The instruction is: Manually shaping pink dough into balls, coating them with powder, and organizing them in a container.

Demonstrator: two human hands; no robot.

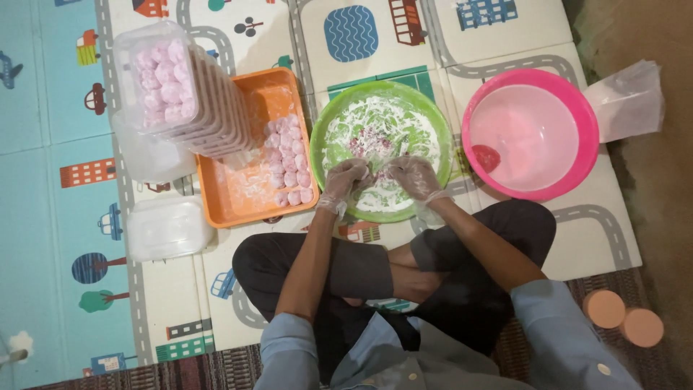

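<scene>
Clear plastic gloves cover both hands, likely because the work is sticky and powdery. The left hand (pixel 345 180) has its fingers (pixel 359 172) curled inward over the near part of the green bowl (pixel 440 126). The right hand (pixel 416 177) has its fingers (pixel 399 167) bent the same way, and the two sets nearly meet. They seem to pinch or roll a small pink piece (pixel 381 175) between them, though whether either hand truly grips it I cannot tell.

The bowl sits straight ahead of the crossed legs, within easy reach, and its inside is coated with white flour, with pink scraps (pixel 368 141) heaped at the middle. Just beside it on the left lies an orange tray (pixel 238 195), floured too, holding rows of pink balls (pixel 290 162) along its near right side, close to the working hands. Beyond the tray, stacked clear boxes (pixel 180 87) filled with the same balls lean on their sides. A pink basin (pixel 577 108) stands to the right, apart from the bowl. All rest on a printed play mat (pixel 43 217) on the floor.
</scene>
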